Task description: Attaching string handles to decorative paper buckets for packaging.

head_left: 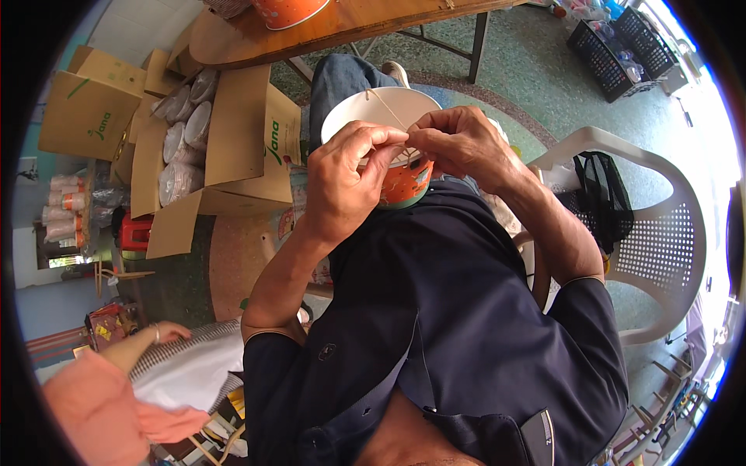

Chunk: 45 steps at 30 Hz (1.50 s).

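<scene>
An orange patterned paper bucket (406,186) with a white inside rests on my lap, its mouth facing up. A thin tan string (386,107) runs across the mouth from the far rim toward my fingers. At the near rim, my left hand (346,175) is closed in a pinch, thumb against forefinger, on the string. Opposite it, my right hand (470,147) also pinches the string, its fingertips almost meeting those of the left. The exact spot where the string enters the rim is hidden behind my fingers.
On the left stands an open cardboard box (241,132) of plastic-wrapped paper tubs (185,136). A wooden table (373,27) bears another orange bucket (289,11). To the right are a plastic chair (660,233) with a black mesh bag (602,198) and dark crates (614,66). Another person's arm (136,349) shows lower left.
</scene>
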Available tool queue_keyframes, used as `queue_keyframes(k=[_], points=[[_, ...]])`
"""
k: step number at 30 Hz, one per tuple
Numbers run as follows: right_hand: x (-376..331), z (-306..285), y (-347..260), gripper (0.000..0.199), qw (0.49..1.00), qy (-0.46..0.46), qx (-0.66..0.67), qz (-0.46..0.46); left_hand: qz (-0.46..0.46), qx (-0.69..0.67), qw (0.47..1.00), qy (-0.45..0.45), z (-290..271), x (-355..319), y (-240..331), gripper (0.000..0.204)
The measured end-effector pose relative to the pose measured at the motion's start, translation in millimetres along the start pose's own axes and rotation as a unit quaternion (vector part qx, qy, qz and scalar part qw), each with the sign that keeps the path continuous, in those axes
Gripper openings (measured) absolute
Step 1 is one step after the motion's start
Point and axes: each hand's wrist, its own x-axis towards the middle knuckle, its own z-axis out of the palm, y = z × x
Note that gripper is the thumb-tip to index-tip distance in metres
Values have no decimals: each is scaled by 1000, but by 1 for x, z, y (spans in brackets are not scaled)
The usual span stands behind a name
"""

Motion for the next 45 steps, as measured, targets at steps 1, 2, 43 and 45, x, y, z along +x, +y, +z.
queue_keyframes(k=[1, 2, 43, 45], points=[[-1, 1, -2, 25, 1000, 2, -11, 3, 0, 0, 1000, 1, 0, -1, 1, 15], [0, 2, -1, 25, 1000, 2, -11, 3, -4, 5, 1000, 4, 0, -2, 1, 15], [-9, 3, 0, 25, 997, -5, -58, -44, -62, -45, 996, 39, 6, -7, 2, 15], [-8, 3, 0, 25, 996, 7, -69, -47, -85, -79, 992, 48, 7, -6, 0, 19]])
